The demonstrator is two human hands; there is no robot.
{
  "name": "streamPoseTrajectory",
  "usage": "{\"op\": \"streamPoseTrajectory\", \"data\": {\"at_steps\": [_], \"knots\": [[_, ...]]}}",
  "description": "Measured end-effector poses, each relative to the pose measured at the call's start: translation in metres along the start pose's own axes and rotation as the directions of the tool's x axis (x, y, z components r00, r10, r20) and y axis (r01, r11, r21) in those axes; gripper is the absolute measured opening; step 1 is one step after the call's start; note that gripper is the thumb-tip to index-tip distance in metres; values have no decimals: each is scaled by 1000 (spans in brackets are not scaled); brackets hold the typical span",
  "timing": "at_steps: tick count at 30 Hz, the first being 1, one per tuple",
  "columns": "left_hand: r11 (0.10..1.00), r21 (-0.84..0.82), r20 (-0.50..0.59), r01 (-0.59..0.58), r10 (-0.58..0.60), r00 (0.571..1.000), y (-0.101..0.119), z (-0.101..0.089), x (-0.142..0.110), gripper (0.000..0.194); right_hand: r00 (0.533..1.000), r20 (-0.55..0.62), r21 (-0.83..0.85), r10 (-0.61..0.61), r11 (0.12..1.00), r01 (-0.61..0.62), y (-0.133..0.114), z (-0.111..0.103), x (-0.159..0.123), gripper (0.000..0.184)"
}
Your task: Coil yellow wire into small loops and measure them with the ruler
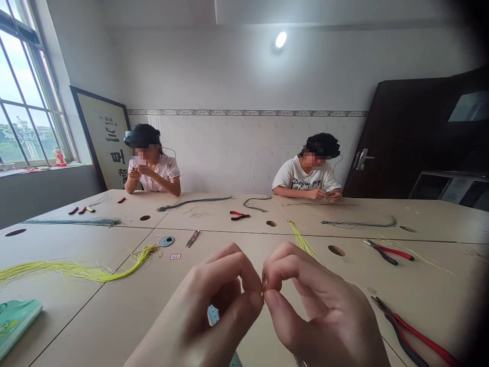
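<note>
My left hand [214, 300] and my right hand [321, 300] meet fingertip to fingertip above the front of the table. Each pinches with thumb and index finger. Between the tips shows a tiny yellow piece [262, 294], most of it covered by the fingers. Against my right index finger is a small brown curved piece [265, 280]; whether it joins the yellow one I cannot tell. Behind my right hand lies a bundle of yellow wires [300, 235]. Red-and-black pliers [401, 326] rest to the right of that hand.
A yellow wire bundle [126, 272] and a green packet [17, 321] lie at left. Thread snips [193, 238], a grey disc [166, 241], more pliers [389, 252] and dark wire bundles [194, 202] lie farther back. The table has round holes [336, 251]. Two co-workers [153, 173] sit opposite.
</note>
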State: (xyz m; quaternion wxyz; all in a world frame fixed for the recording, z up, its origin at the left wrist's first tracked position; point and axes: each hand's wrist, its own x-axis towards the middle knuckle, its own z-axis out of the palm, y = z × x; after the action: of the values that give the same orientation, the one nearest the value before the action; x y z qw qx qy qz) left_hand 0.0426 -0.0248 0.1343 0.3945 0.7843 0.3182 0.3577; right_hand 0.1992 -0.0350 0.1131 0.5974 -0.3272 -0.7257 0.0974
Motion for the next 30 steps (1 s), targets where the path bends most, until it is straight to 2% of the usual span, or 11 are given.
{"op": "streamPoseTrajectory", "data": {"at_steps": [7,10,13,15,17,19,21,25,26,30], "knots": [[993,-103,31,56,-53,998,-2,-1,-6,26,991,50,92,128,987,-132,-2,1,3,11],[978,-186,33,94,-89,995,-2,-1,-7,29,989,71,113,133,984,-140,-1,1,3,12],[941,-299,24,159,-159,987,-5,0,-9,32,1000,14,82,26,996,-27,3,-2,1,12],[906,-378,33,191,-193,981,-8,0,-10,32,991,-30,-4,-129,992,129,7,-4,-1,11],[860,-456,60,227,-225,972,-11,0,-10,29,954,-34,-149,-298,945,290,9,-7,-4,13],[812,-520,97,266,-253,962,-14,0,-9,23,917,-9,-278,-399,882,381,10,-7,-5,12],[761,-577,136,296,-268,954,-16,-1,-7,16,907,-12,-320,-420,861,395,9,-5,-7,10],[668,-677,213,308,-223,951,-20,-1,-2,9,890,-173,-303,-423,882,360,6,-2,-7,14],[650,-694,234,308,-201,951,-20,-1,0,10,881,-153,-325,-448,865,383,5,-3,-6,14],[592,-744,274,311,-154,949,-21,-1,2,12,849,75,-408,-522,761,504,3,-12,0,11]]}}
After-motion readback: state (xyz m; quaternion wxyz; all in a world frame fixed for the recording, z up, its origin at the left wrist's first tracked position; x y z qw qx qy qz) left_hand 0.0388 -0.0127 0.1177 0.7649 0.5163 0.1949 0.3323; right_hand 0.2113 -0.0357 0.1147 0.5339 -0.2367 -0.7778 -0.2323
